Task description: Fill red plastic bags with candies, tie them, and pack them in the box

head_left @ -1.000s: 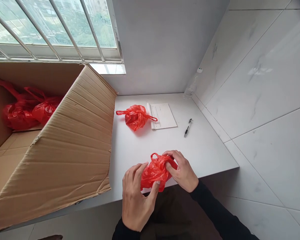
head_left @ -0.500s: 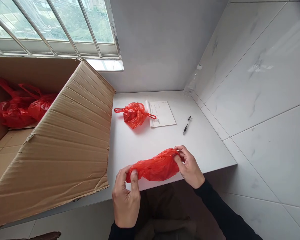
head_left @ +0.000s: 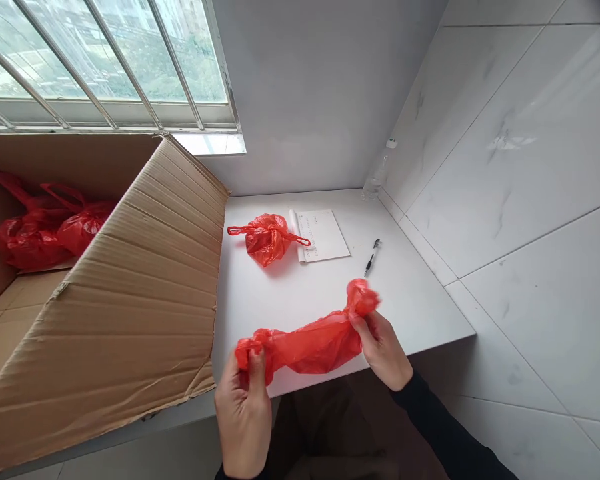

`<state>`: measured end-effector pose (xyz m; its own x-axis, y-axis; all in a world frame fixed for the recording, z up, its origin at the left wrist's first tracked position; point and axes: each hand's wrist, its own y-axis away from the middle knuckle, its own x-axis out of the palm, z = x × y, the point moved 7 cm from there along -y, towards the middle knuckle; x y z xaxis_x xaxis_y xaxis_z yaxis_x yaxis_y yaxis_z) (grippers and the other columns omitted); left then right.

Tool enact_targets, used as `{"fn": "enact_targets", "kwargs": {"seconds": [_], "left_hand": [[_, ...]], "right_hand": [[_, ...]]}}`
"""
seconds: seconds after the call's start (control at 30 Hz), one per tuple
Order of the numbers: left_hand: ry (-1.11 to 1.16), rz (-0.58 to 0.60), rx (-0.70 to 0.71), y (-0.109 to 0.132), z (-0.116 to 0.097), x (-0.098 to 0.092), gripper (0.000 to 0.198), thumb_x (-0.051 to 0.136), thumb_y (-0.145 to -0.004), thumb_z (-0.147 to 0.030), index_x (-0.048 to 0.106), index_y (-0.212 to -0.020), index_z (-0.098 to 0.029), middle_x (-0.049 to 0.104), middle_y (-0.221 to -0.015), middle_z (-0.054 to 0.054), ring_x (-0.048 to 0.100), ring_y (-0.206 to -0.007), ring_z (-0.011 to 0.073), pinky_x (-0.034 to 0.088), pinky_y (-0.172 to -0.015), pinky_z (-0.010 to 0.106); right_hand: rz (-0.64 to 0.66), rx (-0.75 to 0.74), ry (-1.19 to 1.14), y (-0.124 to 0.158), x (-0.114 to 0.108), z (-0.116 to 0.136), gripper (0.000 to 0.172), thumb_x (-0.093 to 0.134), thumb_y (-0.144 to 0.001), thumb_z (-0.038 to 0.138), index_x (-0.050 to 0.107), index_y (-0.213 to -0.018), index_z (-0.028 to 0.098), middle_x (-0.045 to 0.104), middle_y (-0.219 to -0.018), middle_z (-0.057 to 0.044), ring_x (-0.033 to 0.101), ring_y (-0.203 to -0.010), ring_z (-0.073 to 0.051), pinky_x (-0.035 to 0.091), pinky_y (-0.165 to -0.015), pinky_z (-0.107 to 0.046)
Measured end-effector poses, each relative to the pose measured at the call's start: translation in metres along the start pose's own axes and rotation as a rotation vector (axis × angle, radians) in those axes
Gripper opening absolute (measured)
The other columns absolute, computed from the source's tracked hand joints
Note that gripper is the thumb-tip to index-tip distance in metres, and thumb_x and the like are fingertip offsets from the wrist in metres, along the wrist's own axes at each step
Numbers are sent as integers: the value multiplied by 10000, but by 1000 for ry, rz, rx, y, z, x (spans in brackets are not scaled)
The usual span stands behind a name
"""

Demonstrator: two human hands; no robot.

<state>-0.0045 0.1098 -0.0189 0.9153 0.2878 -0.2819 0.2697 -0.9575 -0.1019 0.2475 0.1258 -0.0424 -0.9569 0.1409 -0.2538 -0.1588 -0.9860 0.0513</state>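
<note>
A red plastic bag is stretched sideways between my two hands, over the front edge of the white table. My left hand grips its left end, with a crumpled bit poking up past the thumb. At the other end my right hand pinches the bag, and a bunched piece sticks up above the fingers, slightly blurred. Farther back lies a second red plastic bag, tied, with two handle loops spread out. One of its loops rests on the open notepad.
On the left stands a large open cardboard box with red bags inside. A black pen lies right of the notepad. A clear plastic bottle stands in the back corner by the tiled wall. A barred window is behind.
Both ends of the bag now stick out past my fingers, bunched up. My left hand has moved slightly left and down, and the bag is pulled longer. The view has tilted slightly up.
</note>
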Motion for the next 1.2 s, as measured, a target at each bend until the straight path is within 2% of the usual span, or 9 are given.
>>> {"fn": "enact_targets", "kwargs": {"seconds": [0.1, 0.23, 0.37, 0.47, 0.67, 0.77, 0.87, 1.0, 1.2], "left_hand": [[184, 12, -135, 1, 4, 0, 300, 575, -963, -465, 700, -1129, -249, 723, -1144, 43, 660, -1092, 204, 521, -907, 258], [198, 105, -127, 1, -9, 7, 406, 642, -906, -504, 656, -1254, -294, 670, -1256, 51, 620, -1136, 235, 495, -942, 295], [171, 135, -152, 0, -12, 7, 387, 626, -893, -567, 740, -1090, -254, 705, -1091, 65, 640, -981, 230, 509, -817, 277], [319, 118, -202, -1, -5, 3, 360, 639, -880, -570, 747, -997, -248, 702, -974, 50, 634, -927, 216, 519, -740, 247], [695, 124, -275, -4, -8, 0, 344, 677, -829, -561, 725, -780, -224, 712, -1148, 75, 546, -1284, 320, 538, -963, 345], [794, 208, -333, -2, -16, 6, 374, 591, -868, -580, 726, -838, -233, 749, -962, 87, 611, -1210, 344, 483, -1057, 475], [858, 250, -361, 0, -22, 10, 357, 524, -916, -518, 731, -854, -234, 647, -611, 46, 693, -933, 300, 367, -1148, 530], [927, 255, -335, -2, -26, 8, 341, 523, -890, -505, 742, -923, -245, 569, -612, 34, 604, -735, 237, 494, -1008, 511], [846, 132, -376, 4, -21, 4, 505, 807, -650, -503, 719, -1106, -304, 581, -828, 31, 605, -917, 267, 580, -849, 417]], "right_hand": [[-8, -22, -10, 0, 1, 3, 352, 430, -1015, 525, 534, -839, 239, 568, -797, -15, 547, -784, -215, 438, -744, -334], [34, -38, -40, 1, 10, 9, 320, 424, -1026, 509, 556, -893, 249, 566, -800, -1, 523, -748, -202, 417, -696, -319], [42, -33, -23, 2, 14, 11, 358, 405, -1035, 512, 548, -841, 247, 557, -767, 3, 500, -709, -195, 401, -677, -320], [0, -85, 25, 2, 12, 17, 320, 427, -1034, 493, 584, -898, 250, 585, -867, -22, 541, -851, -222, 424, -774, -337], [71, -158, -126, 8, 19, 35, 214, 453, -1042, 421, 594, -1050, 260, 605, -994, -36, 573, -891, -213, 453, -808, -332], [77, -144, -210, 10, 25, 41, 245, 430, -1053, 425, 592, -984, 255, 603, -926, -27, 561, -788, -193, 464, -754, -322], [58, -93, -247, 10, 27, 42, 284, 414, -1056, 448, 615, -1000, 257, 635, -972, -43, 586, -839, -205, 480, -776, -327], [56, -58, -279, 10, 29, 43, 328, 411, -1047, 493, 636, -1019, 256, 655, -959, -48, 603, -852, -219, 502, -780, -340], [-81, -59, -191, 11, 21, 38, 308, 475, -1018, 508, 638, -939, 259, 642, -840, -18, 597, -793, -207, 514, -731, -312]]}}
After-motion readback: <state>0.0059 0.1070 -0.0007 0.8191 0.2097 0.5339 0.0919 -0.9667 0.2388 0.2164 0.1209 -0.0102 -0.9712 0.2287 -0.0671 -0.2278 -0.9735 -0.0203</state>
